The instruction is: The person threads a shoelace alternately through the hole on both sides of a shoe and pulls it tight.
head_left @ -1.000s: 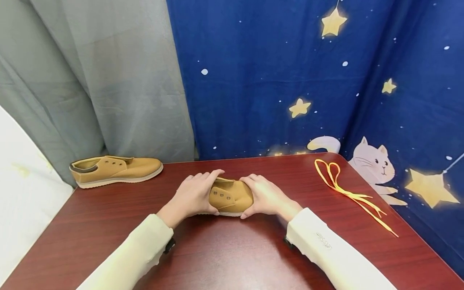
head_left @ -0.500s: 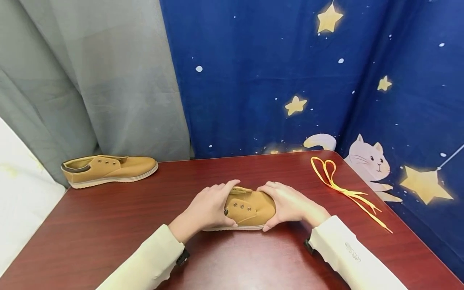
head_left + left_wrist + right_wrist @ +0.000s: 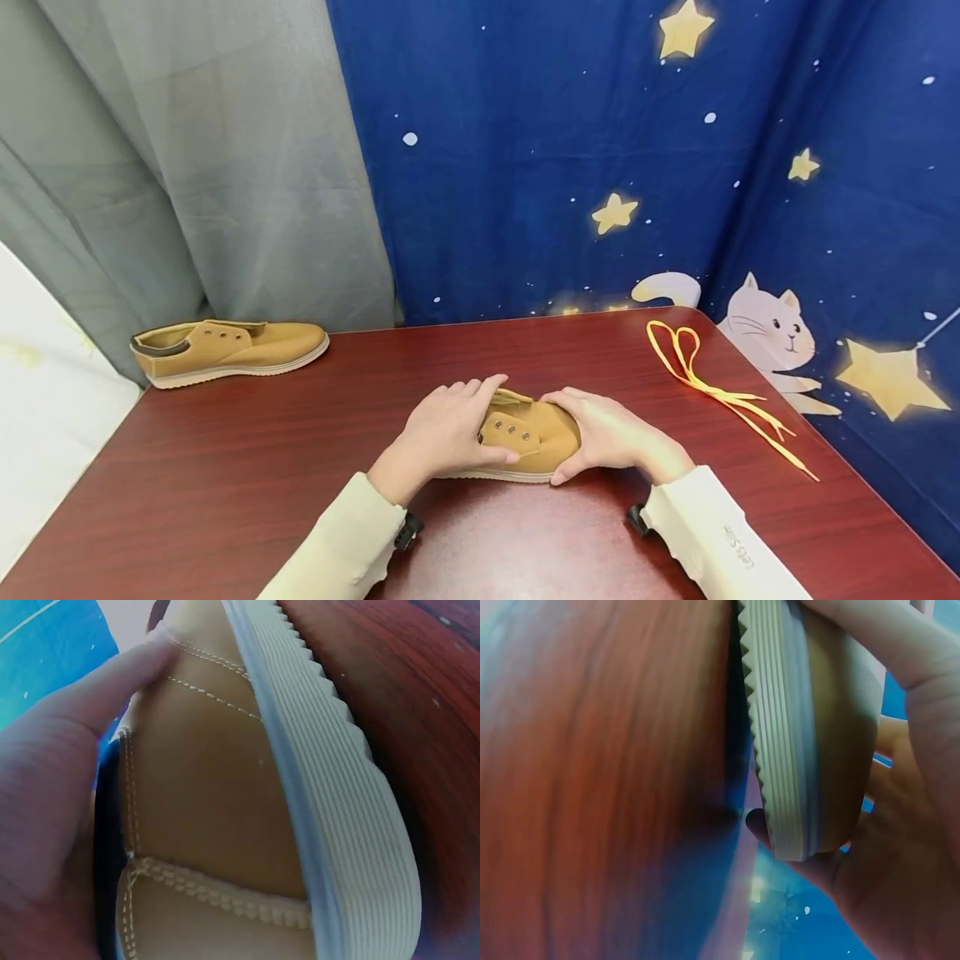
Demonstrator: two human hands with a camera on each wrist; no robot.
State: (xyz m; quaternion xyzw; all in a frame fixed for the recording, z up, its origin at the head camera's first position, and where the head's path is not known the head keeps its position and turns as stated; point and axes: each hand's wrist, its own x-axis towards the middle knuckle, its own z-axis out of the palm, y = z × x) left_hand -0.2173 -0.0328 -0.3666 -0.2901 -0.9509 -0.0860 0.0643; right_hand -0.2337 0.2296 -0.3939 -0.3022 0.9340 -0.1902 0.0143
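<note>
I'm seeing the fingers of the right hand (image 3: 618, 433) parted by just the toe's width, pinching the near shoe (image 3: 555, 433) from both sides; the left hand (image 3: 448, 432) is spanning the shoe's opening, its thumb pressing near the eyelets (image 3: 512, 430) and its fingers wrapping the far side; the shoe is sitting mid-desk, sole (image 3: 337, 795) down (whether all of it is touching, I'm not able to tell). I'm worrying about uneven pressure; a harder left squeeze could be buckling the soft upper or folding the raised tongue (image 3: 512, 397), and the smooth, rounded toe could be slipping from the right fingers; farther out, the yellow laces (image 3: 701, 385) are lying near the desk's (image 3: 300, 442) right edge, where a passing right sleeve (image 3: 723, 525) could be dragging them off; the second shoe (image 3: 255, 352) is resting far left, well apart.
</note>
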